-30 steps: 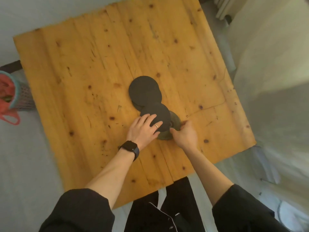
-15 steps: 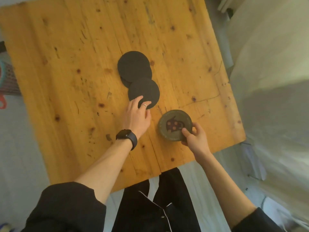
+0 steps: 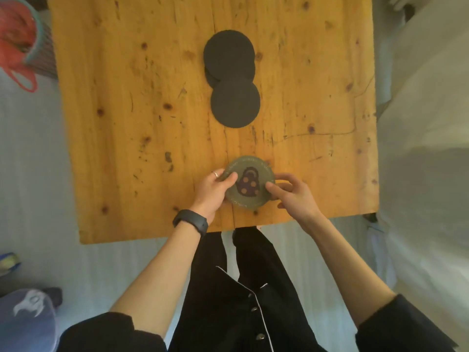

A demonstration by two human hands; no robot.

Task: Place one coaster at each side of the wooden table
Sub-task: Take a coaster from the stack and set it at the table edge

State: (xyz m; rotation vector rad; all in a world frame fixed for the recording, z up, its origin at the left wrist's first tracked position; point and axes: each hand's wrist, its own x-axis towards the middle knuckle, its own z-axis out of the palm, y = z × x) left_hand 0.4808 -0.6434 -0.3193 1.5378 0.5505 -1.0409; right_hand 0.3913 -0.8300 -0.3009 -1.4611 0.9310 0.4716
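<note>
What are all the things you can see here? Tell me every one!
wooden table: one, orange-yellow, fills the upper middle.
black coasters: seemingly three, overlapping at the table's centre.
patterned coaster: one, grey-green with a dark spotted picture, near the table's closest edge.
mesh basket: one, teal rim, red inside, off the table's upper-left corner.
blue cloth: one, white emblem, on the floor, lower left.
watch: one, black, on the left wrist.
left hand: holds the patterned coaster's left edge.
right hand: holds its right edge.
</note>
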